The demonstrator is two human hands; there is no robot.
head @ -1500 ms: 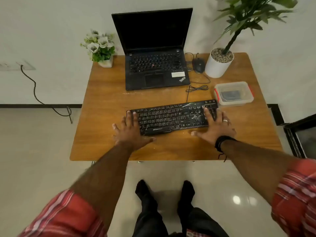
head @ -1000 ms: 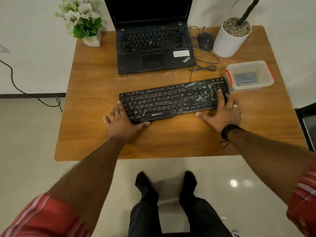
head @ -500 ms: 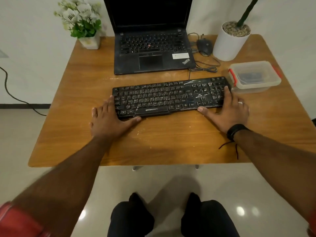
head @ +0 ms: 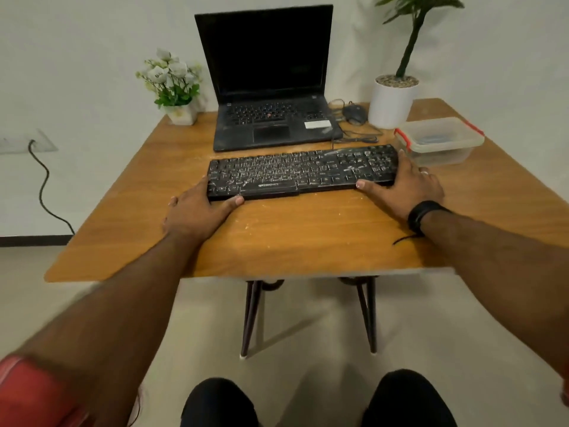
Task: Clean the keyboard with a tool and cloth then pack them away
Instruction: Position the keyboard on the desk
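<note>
keyboard point(head: 303, 171) on table point(head: 308, 235), laptop point(head: 271, 118) behind, container point(head: 440, 140) right

Dim, even indoor light, soft shadow under the bench point(head: 308, 238), wide-angle bending at edges, forearms motion-blurred near the bottom

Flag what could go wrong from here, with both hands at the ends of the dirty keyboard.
1. The keyboard lies close to the lidded plastic container; sliding it right could knock the container.
2. Its cable runs toward the laptop and mouse; lifting might tug them.
3. Crumbs on the table could scatter if the left hand and right hand tip it.
</note>
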